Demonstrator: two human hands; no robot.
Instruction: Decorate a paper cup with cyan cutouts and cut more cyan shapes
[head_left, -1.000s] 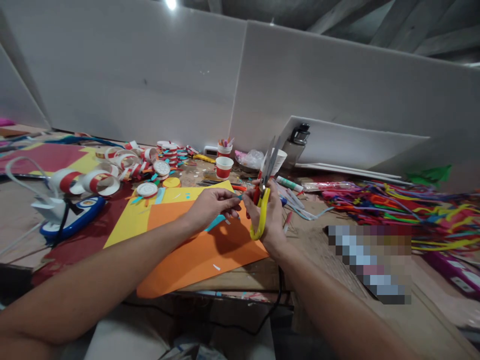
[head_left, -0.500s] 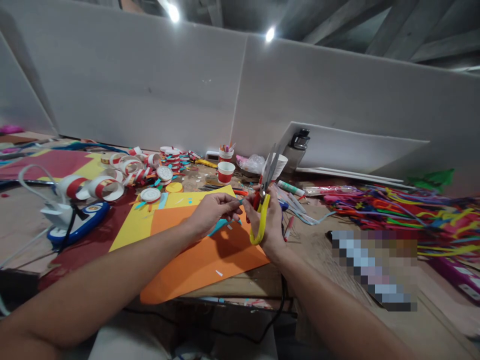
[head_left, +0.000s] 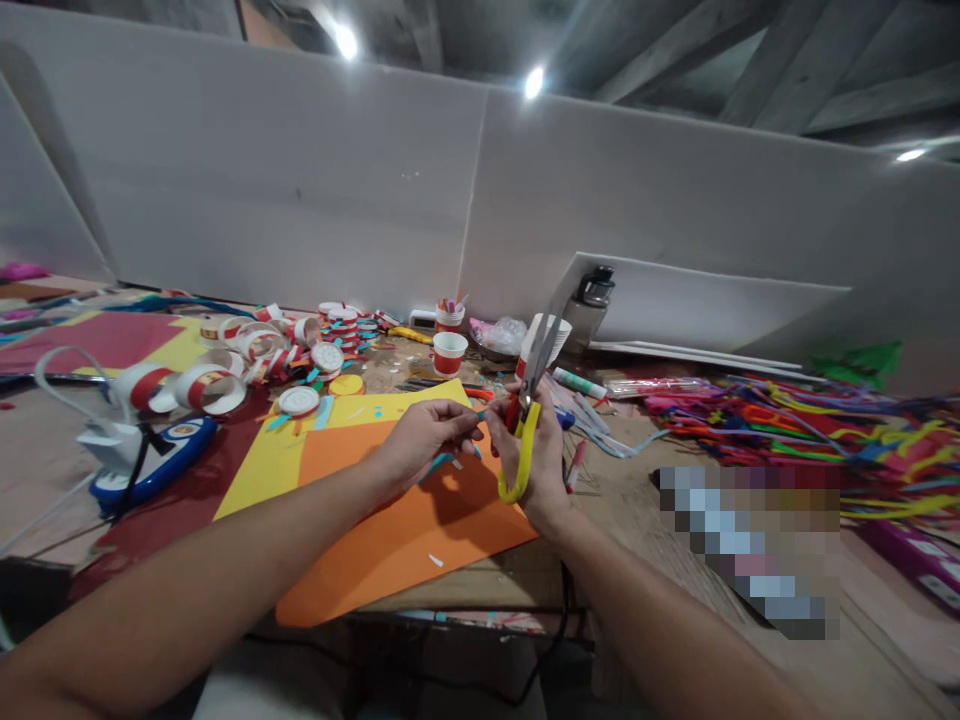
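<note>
My right hand [head_left: 546, 460] is wrapped round a pair of scissors [head_left: 520, 470] with yellow and red handles. Their blades point up and away from me. My left hand [head_left: 429, 440] is closed in a pinch on a small blue paper piece [head_left: 482, 414], right by the fingertips of my right hand. Both hands are above an orange sheet [head_left: 360, 560], which lies over a yellow sheet [head_left: 244, 480]. Partly hidden behind my left hand is more blue paper [head_left: 437, 465]. A small white scrap [head_left: 436, 561] lies on the orange sheet.
Curled red-and-white paper cup strips [head_left: 214, 388] and decorated lids [head_left: 298, 401] sit at the left, near a blue-edged power strip [head_left: 154, 465]. Behind my hands stand a paper cup [head_left: 449, 354] and a bottle [head_left: 589, 312]. Colourful pipe cleaners [head_left: 780, 425] are heaped at the right.
The view has shifted slightly, so most things sit a little lower. Both hands keep their closed hold, fingertips still together. Nothing has been let go.
</note>
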